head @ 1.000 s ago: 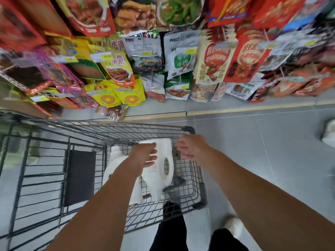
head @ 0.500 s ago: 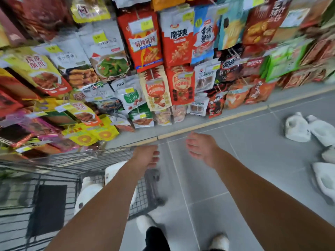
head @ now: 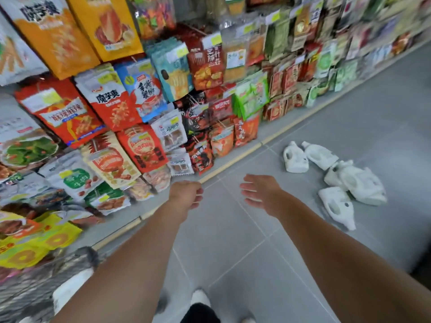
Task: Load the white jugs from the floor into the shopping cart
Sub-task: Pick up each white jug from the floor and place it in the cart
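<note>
Both hands are empty: the left hand [head: 186, 194] is loosely curled, the right hand [head: 261, 194] open with fingers spread. The white jugs [head: 335, 176] lie tumbled on the floor [head: 233, 241], beyond the right hand, near the snack shelf [head: 163, 101]. Probably rigid, smooth plastic, perhaps heavy if full; the moulded handle looks the safest hold.

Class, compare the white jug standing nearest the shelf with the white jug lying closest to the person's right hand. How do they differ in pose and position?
The standing jug is upright, cap up; the near jug lies on its side, cap pointing toward the camera. The standing jug is at the far edge of the cluster by the shelf base; the near jug is closest to the right hand. Both are white, handled, and on the grey floor.
</note>
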`<state>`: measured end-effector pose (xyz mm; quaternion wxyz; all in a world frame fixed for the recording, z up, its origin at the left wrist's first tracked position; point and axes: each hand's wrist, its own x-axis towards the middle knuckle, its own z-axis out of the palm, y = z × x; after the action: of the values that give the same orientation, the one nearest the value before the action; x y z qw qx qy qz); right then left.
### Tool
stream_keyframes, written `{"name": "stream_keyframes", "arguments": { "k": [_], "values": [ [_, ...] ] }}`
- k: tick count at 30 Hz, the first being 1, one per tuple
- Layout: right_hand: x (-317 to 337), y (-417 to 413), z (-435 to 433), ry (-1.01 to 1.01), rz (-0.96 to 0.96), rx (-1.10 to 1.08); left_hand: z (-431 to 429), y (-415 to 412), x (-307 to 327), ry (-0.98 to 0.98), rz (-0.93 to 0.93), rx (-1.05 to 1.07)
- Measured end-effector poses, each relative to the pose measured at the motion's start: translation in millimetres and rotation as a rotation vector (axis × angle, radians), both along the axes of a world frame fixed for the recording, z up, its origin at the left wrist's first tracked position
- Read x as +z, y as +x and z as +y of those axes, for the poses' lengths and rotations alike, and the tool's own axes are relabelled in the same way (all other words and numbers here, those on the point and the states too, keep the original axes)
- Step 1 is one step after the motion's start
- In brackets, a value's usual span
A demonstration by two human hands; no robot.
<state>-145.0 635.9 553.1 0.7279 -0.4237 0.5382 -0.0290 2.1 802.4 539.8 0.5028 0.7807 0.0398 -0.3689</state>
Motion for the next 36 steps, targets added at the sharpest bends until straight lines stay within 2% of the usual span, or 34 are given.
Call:
{"name": "stream_keyframes", "arguments": {
  "k": [10, 20, 24, 32, 36],
  "values": [
    [-6, -40, -146, -0.036, 0.004, -0.24, -192, 6, -27, 0.008, 0.042, -0.203],
    [-23, 0, -311, -0.002, 0.048, -0.467, -404, 60, -44, 0.042, 0.173, -0.41],
    [-27, 23, -370, 0.005, 0.028, -0.533, -476, 85, -48, 0.058, 0.163, -0.45],
    [-33, 43, -477, -0.009, 0.017, -0.585, -597, 104, -63, 0.103, 0.176, -0.546],
    [-46, 39, -537, -0.033, 0.048, -0.531, -654, 101, -76, 0.116, 0.206, -0.575]
  ]
}}
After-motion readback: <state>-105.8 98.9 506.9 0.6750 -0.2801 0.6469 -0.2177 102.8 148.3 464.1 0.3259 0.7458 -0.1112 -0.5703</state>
